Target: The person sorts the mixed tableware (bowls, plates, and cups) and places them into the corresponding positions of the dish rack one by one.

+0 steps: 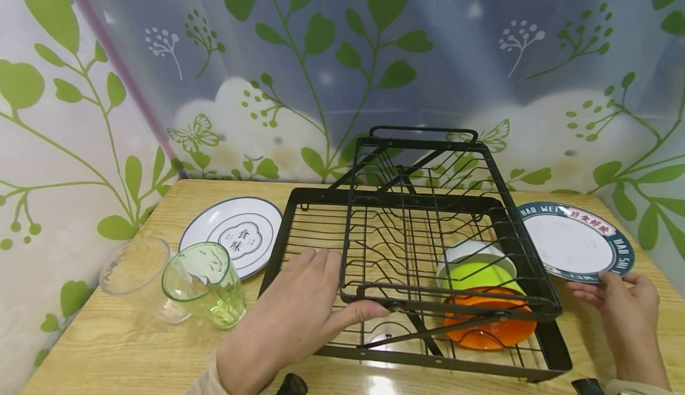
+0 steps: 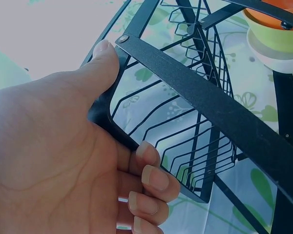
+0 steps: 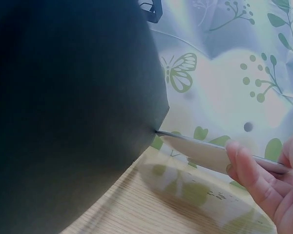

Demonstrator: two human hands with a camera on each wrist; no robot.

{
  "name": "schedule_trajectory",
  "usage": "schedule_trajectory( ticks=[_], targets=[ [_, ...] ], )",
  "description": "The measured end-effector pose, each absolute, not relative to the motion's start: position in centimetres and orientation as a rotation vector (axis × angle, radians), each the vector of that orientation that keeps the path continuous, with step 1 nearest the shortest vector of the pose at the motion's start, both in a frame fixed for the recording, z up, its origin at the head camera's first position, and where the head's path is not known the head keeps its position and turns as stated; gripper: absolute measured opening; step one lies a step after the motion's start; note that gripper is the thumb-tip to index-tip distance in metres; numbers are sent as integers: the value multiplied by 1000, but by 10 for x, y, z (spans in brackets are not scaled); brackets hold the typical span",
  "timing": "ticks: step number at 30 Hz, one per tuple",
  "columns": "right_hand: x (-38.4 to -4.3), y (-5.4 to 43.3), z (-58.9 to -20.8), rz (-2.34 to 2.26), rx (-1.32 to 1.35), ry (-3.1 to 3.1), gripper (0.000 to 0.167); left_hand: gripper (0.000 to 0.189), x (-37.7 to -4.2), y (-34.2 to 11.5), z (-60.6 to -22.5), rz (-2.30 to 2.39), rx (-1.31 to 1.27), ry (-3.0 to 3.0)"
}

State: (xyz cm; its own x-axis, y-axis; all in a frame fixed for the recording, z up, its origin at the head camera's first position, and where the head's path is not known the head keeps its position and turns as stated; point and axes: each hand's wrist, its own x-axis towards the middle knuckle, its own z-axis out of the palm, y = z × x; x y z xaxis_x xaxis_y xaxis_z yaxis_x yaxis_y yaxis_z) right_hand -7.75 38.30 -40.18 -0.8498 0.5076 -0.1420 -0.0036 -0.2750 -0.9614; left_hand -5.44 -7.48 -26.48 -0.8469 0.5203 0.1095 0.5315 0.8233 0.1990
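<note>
My left hand (image 1: 291, 309) grips the near left corner of the upper tier (image 1: 350, 246) of a black two-tier dish rack. Its thumb lies along the front bar, and in the left wrist view the fingers (image 2: 154, 180) curl round the frame. To the right of the rack, my right hand (image 1: 626, 300) pinches the near edge of an oval plate (image 1: 567, 246) with a dark teal lettered rim. In the right wrist view that plate (image 3: 200, 152) is held slightly off the table. Nested white, green and orange bowls (image 1: 489, 323) sit on the rack's lower tier (image 1: 455, 362).
A round white plate (image 1: 267, 222) with a blue rim lies left of the rack. Nearer stand a green tumbler (image 1: 209, 291) and a clear tumbler (image 1: 139, 276). A leaf-patterned cloth (image 1: 332, 85) hangs behind the wooden table (image 1: 96, 347).
</note>
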Motion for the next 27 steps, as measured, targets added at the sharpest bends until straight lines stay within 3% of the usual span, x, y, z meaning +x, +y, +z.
schedule_trajectory(
  ticks=[27],
  targets=[
    [-79, 380, -400, 2131, -692, -1667, 6, 83, -55, -75, -265, -351, -849, -2961]
  ],
)
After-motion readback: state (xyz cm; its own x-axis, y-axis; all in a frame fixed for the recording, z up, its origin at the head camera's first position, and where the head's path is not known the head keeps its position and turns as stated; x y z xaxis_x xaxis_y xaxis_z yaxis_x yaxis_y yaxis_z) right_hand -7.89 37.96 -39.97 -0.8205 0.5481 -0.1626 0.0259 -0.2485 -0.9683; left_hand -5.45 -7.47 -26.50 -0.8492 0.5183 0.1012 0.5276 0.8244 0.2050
